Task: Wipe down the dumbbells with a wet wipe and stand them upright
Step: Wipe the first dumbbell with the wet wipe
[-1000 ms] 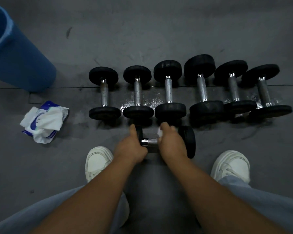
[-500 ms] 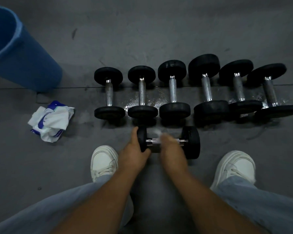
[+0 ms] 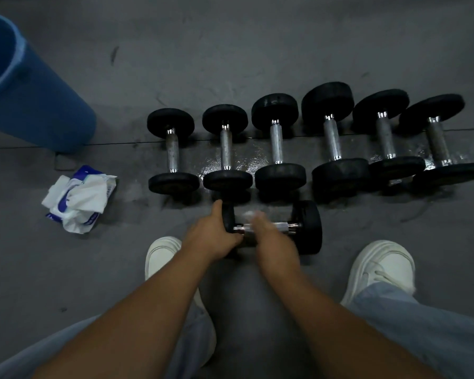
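A black dumbbell (image 3: 308, 227) with a chrome handle lies crosswise on the grey floor between my feet. My left hand (image 3: 211, 236) grips its left head. My right hand (image 3: 268, 236), blurred by motion, wraps a white wet wipe (image 3: 251, 214) round the handle. Behind it, several more black dumbbells (image 3: 278, 144) lie side by side in a row, handles pointing away from me. The floor around them shines wet.
A blue bin (image 3: 30, 91) stands at the far left. A wet wipe pack (image 3: 80, 198) with crumpled white wipes lies on the floor left of the row. My white shoes (image 3: 381, 269) flank the dumbbell.
My right hand with the wipe has slid along the handle, from the middle toward the left end. The left hand keeps its hold on the left head.
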